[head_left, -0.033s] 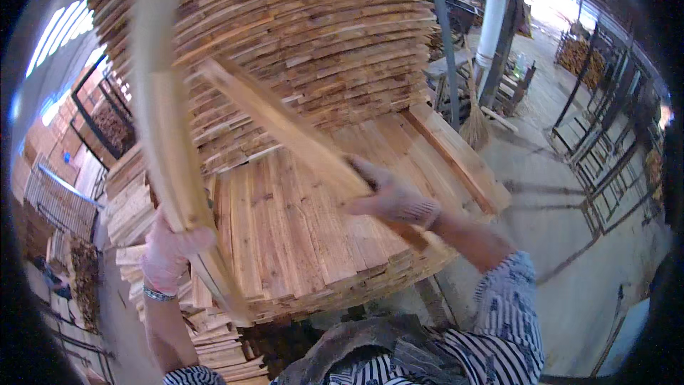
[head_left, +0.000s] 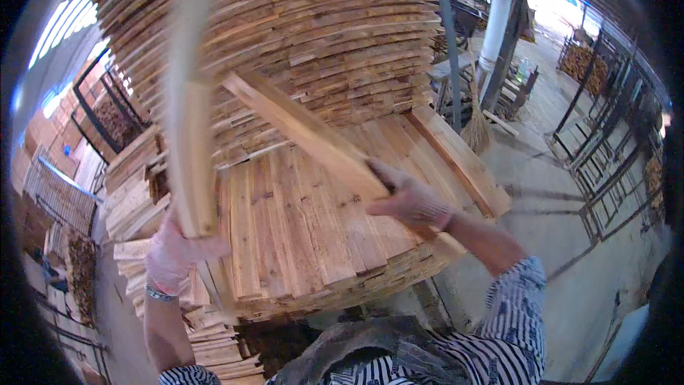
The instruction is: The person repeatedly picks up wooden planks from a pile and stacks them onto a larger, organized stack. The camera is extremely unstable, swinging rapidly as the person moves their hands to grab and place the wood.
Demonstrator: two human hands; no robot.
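With your left hand (head_left: pixel 178 251) at 8 o'clock and right hand (head_left: pixel 412 203) at 4 o'clock you grip boards (head_left: pixel 305 130), seemingly for laying, next needing alignment

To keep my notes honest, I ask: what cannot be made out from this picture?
Head view: upper end of the left board, smeared by motion.
Head view: part of the right board, covered by the right hand.
Head view: top of the tall stack, cut off by the upper edge.

Free gap between raised boards (head_left: pixel 310 132), tall plank stack (head_left: pixel 349 36) blocking beyond
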